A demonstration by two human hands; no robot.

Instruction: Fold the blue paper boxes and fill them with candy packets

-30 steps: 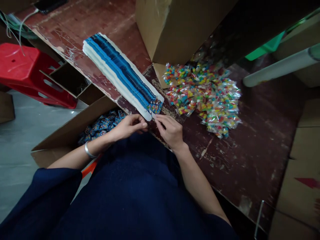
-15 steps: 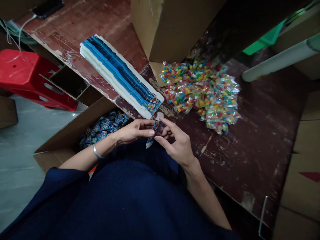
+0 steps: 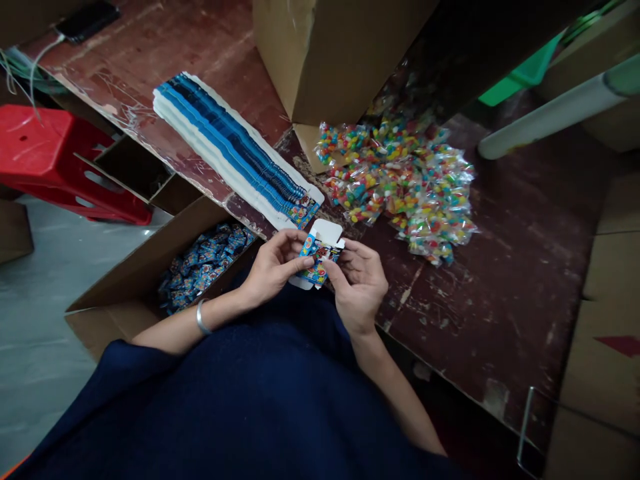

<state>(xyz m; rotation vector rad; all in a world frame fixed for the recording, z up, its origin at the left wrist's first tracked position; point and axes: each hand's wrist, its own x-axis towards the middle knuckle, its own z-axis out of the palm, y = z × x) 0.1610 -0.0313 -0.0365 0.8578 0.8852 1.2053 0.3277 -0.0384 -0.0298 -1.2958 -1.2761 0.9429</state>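
Note:
A small blue printed box (image 3: 320,252) with white end flaps spread open is held between both hands above my lap. My left hand (image 3: 277,263) grips its left side, thumb on the printed face. On the right side my right hand (image 3: 357,277) pinches it, thumb on the front and fingers behind. Just beyond the hands lies a long overlapping row of flat blue and white cartons (image 3: 230,147). Clear bags of colourful candies (image 3: 400,187) are heaped to the right of that row.
Below the table's left edge, an open cardboard box (image 3: 135,280) holds many small blue packets (image 3: 205,263). A large carton (image 3: 340,60) stands on the dark red table (image 3: 475,320). There are also a red stool (image 3: 45,147), a pale pipe (image 3: 550,117) and a phone (image 3: 87,21).
The small box has turned from edge-on to show its broad printed face, and its flaps now show wide. Both hands have shifted around it. The whole view has moved slightly.

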